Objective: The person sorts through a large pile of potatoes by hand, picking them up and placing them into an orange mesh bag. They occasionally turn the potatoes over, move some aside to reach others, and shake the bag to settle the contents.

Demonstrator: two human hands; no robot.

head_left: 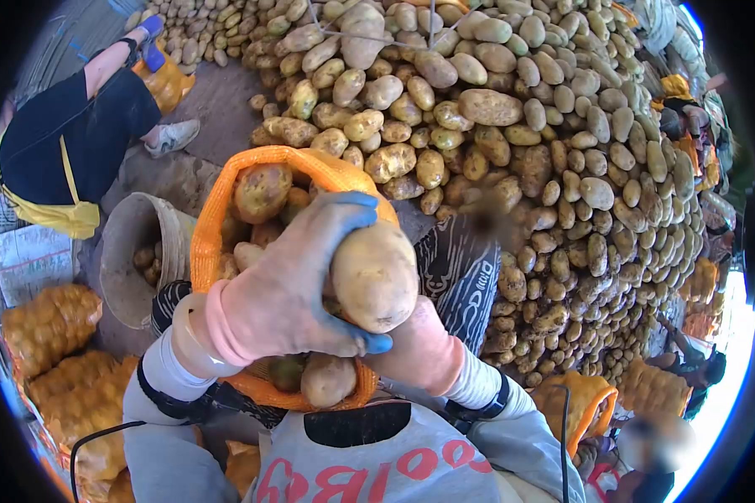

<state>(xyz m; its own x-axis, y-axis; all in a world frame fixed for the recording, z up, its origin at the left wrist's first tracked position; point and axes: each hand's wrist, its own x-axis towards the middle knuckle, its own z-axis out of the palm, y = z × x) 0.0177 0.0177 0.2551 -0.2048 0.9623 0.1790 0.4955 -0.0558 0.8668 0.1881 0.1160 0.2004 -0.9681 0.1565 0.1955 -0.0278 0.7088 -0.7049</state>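
A large pale potato is gripped by my left hand, which wears a glove with blue-grey fingers and is curled round it from the left. Below and to the right of that potato is my right hand, also gloved; its fingers are hidden behind the potato and my left hand. Both hands are over an open orange mesh bag between my legs. Inside the bag lie several potatoes, among them a brownish one near the rim and another at the near side.
A big heap of potatoes spreads ahead and right. A whitish bucket with a few potatoes stands left. Filled mesh bags lie at the lower left, others at the lower right. A person in dark clothes is at the upper left.
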